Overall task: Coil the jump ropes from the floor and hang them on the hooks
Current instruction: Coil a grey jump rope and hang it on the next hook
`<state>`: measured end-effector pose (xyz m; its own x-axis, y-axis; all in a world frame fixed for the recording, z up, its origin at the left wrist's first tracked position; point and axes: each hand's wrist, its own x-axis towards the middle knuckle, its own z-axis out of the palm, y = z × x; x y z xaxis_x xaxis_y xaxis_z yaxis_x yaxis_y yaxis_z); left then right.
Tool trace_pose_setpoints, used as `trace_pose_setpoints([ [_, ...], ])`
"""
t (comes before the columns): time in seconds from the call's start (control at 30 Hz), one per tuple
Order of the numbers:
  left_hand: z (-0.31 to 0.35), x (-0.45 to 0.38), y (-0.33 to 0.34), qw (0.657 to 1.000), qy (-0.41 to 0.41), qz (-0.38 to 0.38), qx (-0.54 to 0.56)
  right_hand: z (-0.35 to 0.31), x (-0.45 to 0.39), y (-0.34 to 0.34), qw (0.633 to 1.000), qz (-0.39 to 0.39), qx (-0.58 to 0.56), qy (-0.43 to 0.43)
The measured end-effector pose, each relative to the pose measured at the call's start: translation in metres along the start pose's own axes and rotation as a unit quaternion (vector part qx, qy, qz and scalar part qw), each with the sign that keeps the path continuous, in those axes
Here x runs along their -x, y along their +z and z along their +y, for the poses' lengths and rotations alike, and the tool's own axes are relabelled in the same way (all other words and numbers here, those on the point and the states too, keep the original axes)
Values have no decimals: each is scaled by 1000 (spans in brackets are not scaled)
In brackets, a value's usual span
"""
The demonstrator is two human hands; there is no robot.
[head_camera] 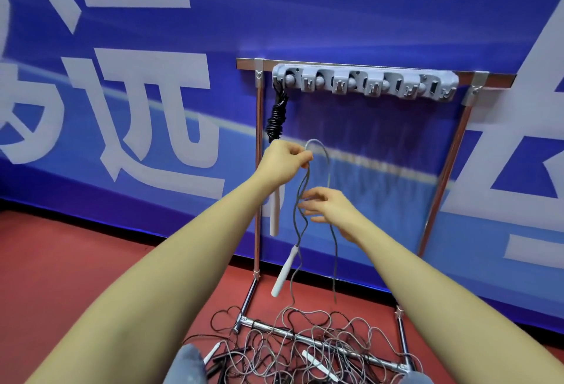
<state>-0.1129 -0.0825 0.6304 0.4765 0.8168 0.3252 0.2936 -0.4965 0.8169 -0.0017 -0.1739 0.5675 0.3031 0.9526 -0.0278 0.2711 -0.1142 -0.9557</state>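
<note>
Filling the whole background: a blue banner (366, 17) with big white characters, partly cut off; one readable as "远" (158, 127), the others too cropped to tell. Below it, red floor (61, 261).

Standing against the banner: a chrome rack (439, 185), two uprights, a top bar, a floor bar. Fixed along the top bar: a grey hook strip (364, 83) with a row of clips and knobs. Hanging from its leftmost hook: a coiled black rope (277, 118), its white handle (274, 218) dangling below, partly hidden behind the left wrist.

Heaped on the floor across the rack's base bar: a tangle of ropes (305, 347), grey and black cords, with white handles poking out of it.

Raised in front of the rack: a grey rope (297, 225), looped over at the top, strands trailing down into the heap, one white handle (285, 270) hanging free above the floor.

Left hand (283, 164): curled, fingers and thumb pinching the grey rope just below the top of the loop.

Right hand (329, 209): loosely open, fingers spread and slightly bent, blurred, reaching toward the hanging strands just beside them; contact with the cord not clear.

Bottom edge: grey fabric (186, 365), probably a knee.
</note>
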Motion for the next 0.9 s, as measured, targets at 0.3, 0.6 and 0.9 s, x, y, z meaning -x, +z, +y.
trace_pose_setpoints([
  [0.3, 16, 8, -23, 990, -41, 27, 136, -23, 1, 13, 998, 7, -61, -20],
  [0.6, -40, 47, 10, 994, -58, -85, -37, -55, -1, -4, 961, 105, -242, -79],
  [0.9, -25, 46, 25, 999, 1, -33, 23, -59, -3, -18, 952, 175, -248, -42],
])
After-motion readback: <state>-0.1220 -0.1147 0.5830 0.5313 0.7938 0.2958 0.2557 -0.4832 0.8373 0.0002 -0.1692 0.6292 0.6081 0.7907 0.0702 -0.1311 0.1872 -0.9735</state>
